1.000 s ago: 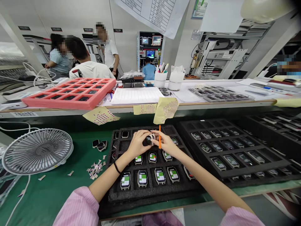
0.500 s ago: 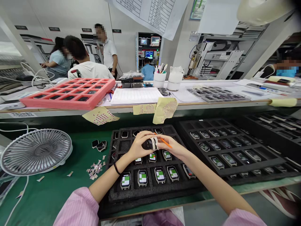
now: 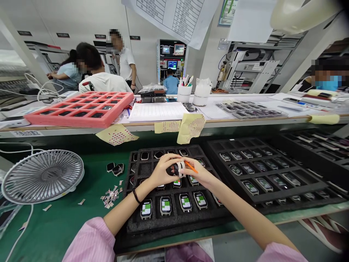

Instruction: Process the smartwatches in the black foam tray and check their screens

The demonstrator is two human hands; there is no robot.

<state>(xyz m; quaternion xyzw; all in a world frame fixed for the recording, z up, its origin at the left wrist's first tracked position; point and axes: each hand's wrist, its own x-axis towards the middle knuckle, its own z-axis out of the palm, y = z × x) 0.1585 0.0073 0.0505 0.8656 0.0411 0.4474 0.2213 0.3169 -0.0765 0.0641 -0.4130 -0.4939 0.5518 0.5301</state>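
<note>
Above the black foam tray [image 3: 152, 229], my left hand [image 3: 160, 170] is closed around a smartwatch body [image 3: 171, 170] without a strap, its dark face turned left. My right hand [image 3: 201, 173] meets it from the right, with fingertips against the watch's side. A thin orange stick [image 3: 192, 166] is pinched in that hand and slants down to the right. Whitish bands show where the fingers and watch meet; I cannot tell whether they are finger covers or the watch's rim. Several lit watches [image 3: 165, 206] with green and white screens lie in the tray's pockets below.
To the right stands another black tray [image 3: 255, 199] of watches. A grey fan [image 3: 43, 176], loose watches [image 3: 117, 169] and small scraps [image 3: 109, 196] lie left on the green mat. A pink foam tray [image 3: 103, 122] and pen cup [image 3: 184, 92] occupy the shelf. Several people are beyond.
The watch has turned slightly between my hands, and more of its dark face shows. My right hand and the orange stick have shifted a little. The trays stay as they were.
</note>
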